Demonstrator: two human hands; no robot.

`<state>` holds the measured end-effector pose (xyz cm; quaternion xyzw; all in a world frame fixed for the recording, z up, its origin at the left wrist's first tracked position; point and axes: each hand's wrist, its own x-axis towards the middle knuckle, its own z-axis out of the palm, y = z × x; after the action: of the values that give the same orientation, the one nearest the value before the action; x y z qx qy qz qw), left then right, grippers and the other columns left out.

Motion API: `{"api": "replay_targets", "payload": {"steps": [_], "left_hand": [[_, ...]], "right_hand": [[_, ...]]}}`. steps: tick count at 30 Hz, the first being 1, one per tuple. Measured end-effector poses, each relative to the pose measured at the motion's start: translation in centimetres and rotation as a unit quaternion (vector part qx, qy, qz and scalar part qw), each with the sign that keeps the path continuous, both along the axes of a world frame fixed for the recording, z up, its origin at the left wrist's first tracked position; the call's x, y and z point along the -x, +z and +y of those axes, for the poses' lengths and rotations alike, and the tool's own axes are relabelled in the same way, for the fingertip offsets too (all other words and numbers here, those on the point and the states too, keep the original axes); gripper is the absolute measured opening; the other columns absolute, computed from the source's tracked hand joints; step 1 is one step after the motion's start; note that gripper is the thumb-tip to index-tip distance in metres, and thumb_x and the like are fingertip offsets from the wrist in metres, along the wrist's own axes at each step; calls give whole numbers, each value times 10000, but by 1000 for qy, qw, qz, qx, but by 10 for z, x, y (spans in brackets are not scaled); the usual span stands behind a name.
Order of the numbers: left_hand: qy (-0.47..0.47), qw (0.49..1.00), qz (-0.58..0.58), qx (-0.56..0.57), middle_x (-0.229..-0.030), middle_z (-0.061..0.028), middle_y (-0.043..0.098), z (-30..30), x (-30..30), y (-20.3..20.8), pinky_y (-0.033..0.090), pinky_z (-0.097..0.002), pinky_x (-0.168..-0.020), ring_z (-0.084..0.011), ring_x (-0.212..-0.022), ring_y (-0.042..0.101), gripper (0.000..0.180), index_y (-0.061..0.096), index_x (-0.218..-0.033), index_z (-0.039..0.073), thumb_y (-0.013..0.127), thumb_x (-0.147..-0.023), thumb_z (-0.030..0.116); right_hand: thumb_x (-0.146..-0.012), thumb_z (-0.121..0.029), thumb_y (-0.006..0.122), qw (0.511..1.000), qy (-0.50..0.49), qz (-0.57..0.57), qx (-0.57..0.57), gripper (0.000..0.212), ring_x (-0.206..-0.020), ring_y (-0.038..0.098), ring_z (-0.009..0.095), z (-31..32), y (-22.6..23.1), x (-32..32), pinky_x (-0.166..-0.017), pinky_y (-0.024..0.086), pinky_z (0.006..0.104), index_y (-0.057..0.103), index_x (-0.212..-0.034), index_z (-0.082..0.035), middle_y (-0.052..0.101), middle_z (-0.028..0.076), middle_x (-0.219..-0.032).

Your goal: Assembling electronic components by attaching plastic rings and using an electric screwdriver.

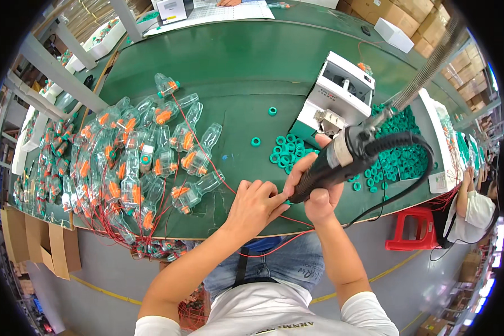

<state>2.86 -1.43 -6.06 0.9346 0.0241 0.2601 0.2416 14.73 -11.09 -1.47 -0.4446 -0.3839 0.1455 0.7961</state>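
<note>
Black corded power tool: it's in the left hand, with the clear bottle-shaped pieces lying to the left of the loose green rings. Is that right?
The hand is wrong: the head view shows the black corded power tool in the right hand. The clear bottle-shaped pieces do lie to the left of the loose green rings.

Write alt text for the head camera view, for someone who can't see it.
A person's right hand grips a black corded power tool, its tip beside the left hand, at the edge of a green table. Clear bottle-shaped pieces with orange parts and red wires are heaped on the left; green rings and a white machine sit on the right.
</note>
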Motion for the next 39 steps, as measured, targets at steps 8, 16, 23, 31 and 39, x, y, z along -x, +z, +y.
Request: {"api": "replay_targets", "payload": {"steps": [8,16,23,31,39], "left_hand": [[-87,989,17,-118,-833,-21,527,9,-2,-4,406,-362,-702,-202,-790,539,168,642,-864,111,684,-854,274],[-105,984,77,-124,-795,-106,547,-5,-7,-3,484,-383,-693,-255,-759,589,223,601,-898,41,628,-895,262],[-277,937,137,164,-927,-137,643,46,4,103,516,-428,-757,-309,-882,644,265,670,-1050,22,640,-903,240],[-13,950,310,38,-929,-147,705,185,-11,159,533,-397,-763,-277,-918,686,204,728,-946,75,587,-799,78],[518,782,334,98,-1362,-204,542,340,-98,51,341,-475,-1084,-319,-1283,518,1011,359,-1415,-43,651,-766,677]], "right_hand": [[-736,-640,758,999,35,25,34,1190,-613,610,173,-8,-6,8,-560,510,275,134,-1495,32,598,79,-816],[-766,-591,760,998,-44,-45,-5,1157,-512,585,173,-7,65,-6,-446,486,269,125,-1506,32,589,101,-729],[-774,-596,753,994,-68,-88,10,1175,-520,595,158,-42,110,-36,-439,511,272,113,-1505,63,559,83,-734],[-777,-611,738,994,-48,-57,74,1154,-551,619,178,-75,97,-35,-497,559,297,154,-1499,74,590,102,-760],[-749,-419,825,996,-3,-49,69,1038,-765,655,224,-69,89,-30,-714,523,337,285,-1447,128,648,167,-881]]}}
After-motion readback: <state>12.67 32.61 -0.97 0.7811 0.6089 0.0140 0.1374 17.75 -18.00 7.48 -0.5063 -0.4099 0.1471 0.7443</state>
